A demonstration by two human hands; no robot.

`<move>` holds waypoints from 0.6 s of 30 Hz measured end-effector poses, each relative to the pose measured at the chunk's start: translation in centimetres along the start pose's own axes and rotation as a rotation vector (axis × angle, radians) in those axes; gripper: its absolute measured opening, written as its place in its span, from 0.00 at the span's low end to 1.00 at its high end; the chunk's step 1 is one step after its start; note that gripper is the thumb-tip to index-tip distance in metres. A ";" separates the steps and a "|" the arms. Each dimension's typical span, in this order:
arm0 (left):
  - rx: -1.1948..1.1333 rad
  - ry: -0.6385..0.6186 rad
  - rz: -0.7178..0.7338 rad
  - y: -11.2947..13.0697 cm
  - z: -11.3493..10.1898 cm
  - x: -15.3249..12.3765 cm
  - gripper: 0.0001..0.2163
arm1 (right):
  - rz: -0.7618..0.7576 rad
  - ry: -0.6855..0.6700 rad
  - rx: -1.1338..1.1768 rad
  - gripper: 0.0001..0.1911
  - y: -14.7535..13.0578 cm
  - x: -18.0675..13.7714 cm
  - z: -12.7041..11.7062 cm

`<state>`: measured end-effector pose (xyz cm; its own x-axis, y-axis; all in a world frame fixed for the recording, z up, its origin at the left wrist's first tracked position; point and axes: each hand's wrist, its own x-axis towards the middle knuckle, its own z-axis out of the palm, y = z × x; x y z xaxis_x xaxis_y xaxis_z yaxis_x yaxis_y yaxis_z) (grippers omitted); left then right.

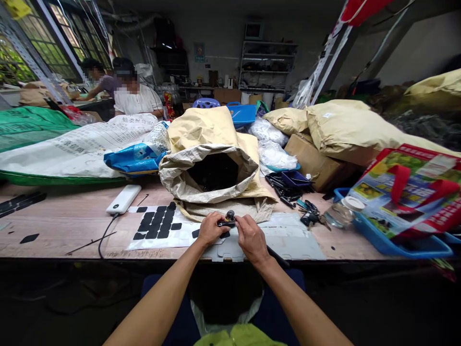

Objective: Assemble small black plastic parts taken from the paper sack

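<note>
My left hand point(211, 229) is closed on a small black part point(227, 222) with a rounded dark knob at its top. Close on the right, my right hand point(252, 240) has its fingers pinched at the same part; whether it grips the part itself or something tiny is hidden. Both hands are over the front edge of the table, above a grey sheet point(288, 235). A black rod-like thing point(277, 256) sticks out beside my right wrist. Left of my hands, rows of black rounded pads point(158, 221) lie on a white backing sheet point(139, 243).
An open paper-lined sack point(212, 197) lies with its dark mouth facing me. A white power bank point(124, 199) with a black cable sits left. To the right are small black parts point(284, 190), a clear jar point(342, 214) and a blue tray point(406, 247). Two people sit behind.
</note>
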<state>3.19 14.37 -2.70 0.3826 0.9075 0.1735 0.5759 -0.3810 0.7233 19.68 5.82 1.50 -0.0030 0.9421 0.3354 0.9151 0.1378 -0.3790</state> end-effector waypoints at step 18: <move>0.015 0.018 0.036 -0.2 0.2 -0.1 0.06 | 0.072 0.121 -0.025 0.17 3.8 1.6 -0.8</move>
<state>3.23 14.32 -2.97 0.3906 0.8960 0.2111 0.5729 -0.4161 0.7062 23.48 7.57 1.31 0.1098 0.9054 0.4102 0.9209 0.0627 -0.3848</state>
